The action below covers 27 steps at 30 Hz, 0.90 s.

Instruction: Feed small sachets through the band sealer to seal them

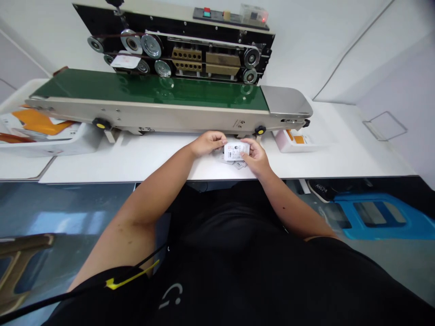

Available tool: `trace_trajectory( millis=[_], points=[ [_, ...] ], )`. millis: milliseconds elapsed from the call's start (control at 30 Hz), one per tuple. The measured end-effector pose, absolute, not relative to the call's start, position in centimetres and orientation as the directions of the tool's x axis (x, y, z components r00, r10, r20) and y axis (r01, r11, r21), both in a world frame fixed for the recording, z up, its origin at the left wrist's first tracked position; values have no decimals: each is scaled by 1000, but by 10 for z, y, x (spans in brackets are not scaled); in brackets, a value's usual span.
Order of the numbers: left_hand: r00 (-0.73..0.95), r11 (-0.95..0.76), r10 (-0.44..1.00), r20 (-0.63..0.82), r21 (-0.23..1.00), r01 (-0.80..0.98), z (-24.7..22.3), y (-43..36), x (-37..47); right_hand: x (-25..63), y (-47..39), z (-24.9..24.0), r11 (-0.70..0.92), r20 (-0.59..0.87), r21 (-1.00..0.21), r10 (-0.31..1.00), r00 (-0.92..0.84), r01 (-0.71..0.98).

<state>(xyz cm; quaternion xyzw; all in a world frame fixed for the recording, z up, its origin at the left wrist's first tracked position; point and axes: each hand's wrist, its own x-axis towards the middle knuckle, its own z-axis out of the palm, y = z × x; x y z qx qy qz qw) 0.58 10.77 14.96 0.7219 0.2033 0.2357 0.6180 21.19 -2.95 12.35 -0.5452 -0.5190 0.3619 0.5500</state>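
Note:
A small white printed packet [237, 151] is between my hands, just above the white table, its printed side up. My right hand [257, 158] grips its right edge, thumb on top. At the packet's upper left corner, my left hand [208, 144] is closed, with thumb and fingertip pinched on it. More printed packets [239, 164] lie loosely on the table under the held one, partly covered by it. Behind my hands stands a band sealer with a green conveyor belt [152, 93]. Another white packet [125, 60] sticks out from the sealer's rollers on the left.
A white bin [78, 142] with orange and white packets stands at left, below the conveyor's end. A smaller white tray [295, 147] with similar packets sits right of my hands. The conveyor's frame [170, 118] runs close behind my fingers. A blue plastic stool [380, 215] is at lower right.

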Motion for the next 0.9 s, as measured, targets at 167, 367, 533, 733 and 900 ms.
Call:
trace_trajectory(
  millis=[167, 367, 533, 733, 900],
  points=[
    [817, -83, 574, 55, 997, -9, 149, 107, 7, 216, -30, 119, 103, 148, -936, 983, 111, 335],
    [846, -66, 531, 44, 998, -11, 151, 107, 5, 217, -32, 118, 112, 159, -913, 983, 91, 393],
    [868, -69, 494, 38, 998, -4, 152, 110, 3, 218, -36, 146, 224, 223, -762, 972, -79, 608],
    [867, -62, 497, 36, 998, -5, 148, 116, 3, 244, -20, 247, 385, 30, -650, 875, -484, 655],
    [867, -51, 496, 44, 998, -22, 149, 117, 2, 281, 35, 301, 204, 229, -906, 973, 24, 372]
  ],
)
